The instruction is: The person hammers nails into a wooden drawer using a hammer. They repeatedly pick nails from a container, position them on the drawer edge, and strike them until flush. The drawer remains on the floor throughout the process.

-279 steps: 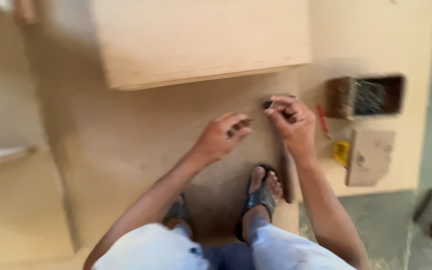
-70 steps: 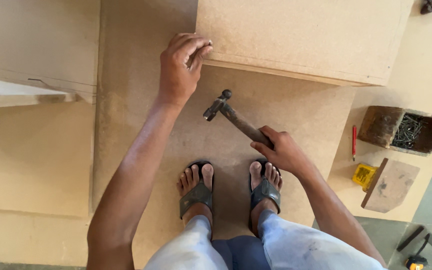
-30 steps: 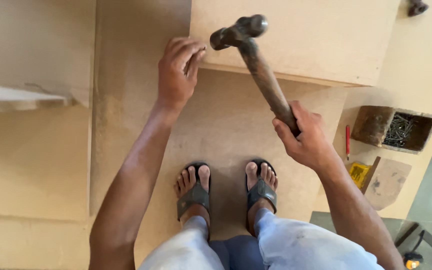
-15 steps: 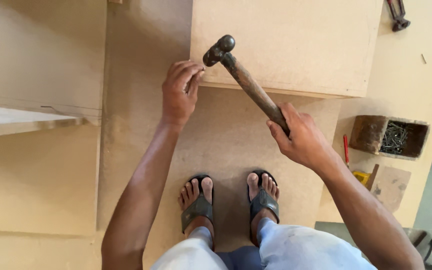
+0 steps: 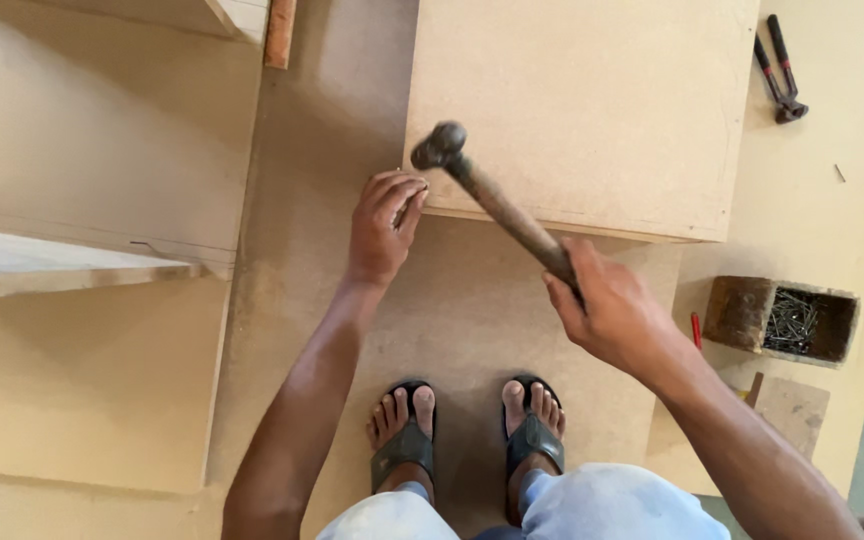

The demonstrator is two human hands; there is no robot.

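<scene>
**Hammer poised over a pinched nail at the box corner**

1. Floor sheet [image 5: 332,130]: large fibreboard panel underfoot, bearing everything listed. Open room lies to the left of the work and between the two sandalled feet; a stepped stack of boards [image 5: 82,180] closes the far left.

2. Fibreboard box [image 5: 577,110]: flat-topped, its near edge running just beyond the left hand, its left corner at the point of work. This edge is the line to respect: judged from here, the blow should fall square and straight down, clear of the box face.

3. Right hand [image 5: 607,315]: closed firmly round the lower handle of the hammer [image 5: 497,205]. Head raised, hanging just beside the left fingertips. A short, light first tap seems wise, given how near the fingers stand.

4. Left hand [image 5: 384,225]: fingers drawn together at the box corner, seemingly pinching a nail; the nail itself is too small to make out. It should be held upright, fingers low on the shank.

5. Nail tray [image 5: 787,320]: open wooden box of loose nails, well to the right, clear of the swing.

6. Pincers [image 5: 780,75]: lying far right, beyond the box, apart from the work.

7. Red pencil [image 5: 696,330]: just beside the tray.
</scene>
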